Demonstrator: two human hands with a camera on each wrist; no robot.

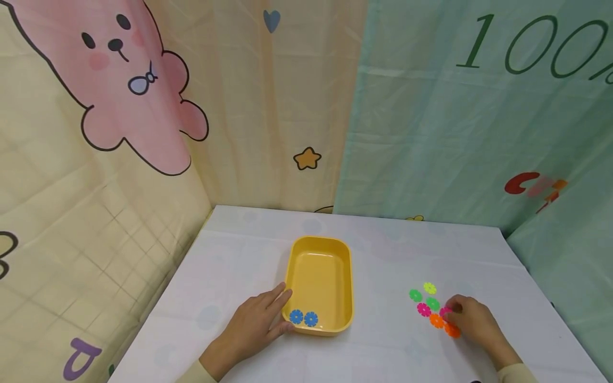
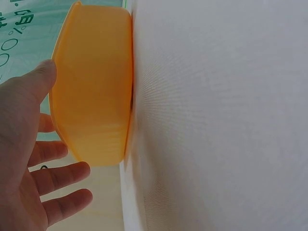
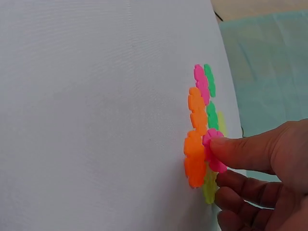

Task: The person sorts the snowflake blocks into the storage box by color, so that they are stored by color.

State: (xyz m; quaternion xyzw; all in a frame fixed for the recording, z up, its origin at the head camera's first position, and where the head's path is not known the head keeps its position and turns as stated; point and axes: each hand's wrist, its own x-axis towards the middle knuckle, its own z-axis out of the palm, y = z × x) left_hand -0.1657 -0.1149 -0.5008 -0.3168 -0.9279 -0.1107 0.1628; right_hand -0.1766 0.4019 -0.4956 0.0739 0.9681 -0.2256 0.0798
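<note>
The white table (image 1: 383, 250) carries every item. The yellow tray (image 1: 322, 276) stands nearer the table's left edge than its right edge. The left hand (image 1: 253, 324) is unclenched: its extended fingers and thumb touch the tray rim about the near-left corner. The right hand (image 1: 471, 322), toward the table's right edge, pinches a pink disc (image 3: 217, 162) between thumb and fingers. Near that disc lie orange discs (image 1: 437, 321), green discs (image 1: 415, 295), a second pink disc (image 1: 424, 309) and a yellow disc (image 1: 430, 288). Two blue discs (image 1: 296, 317) lie side by side inside the tray's near end.
</note>
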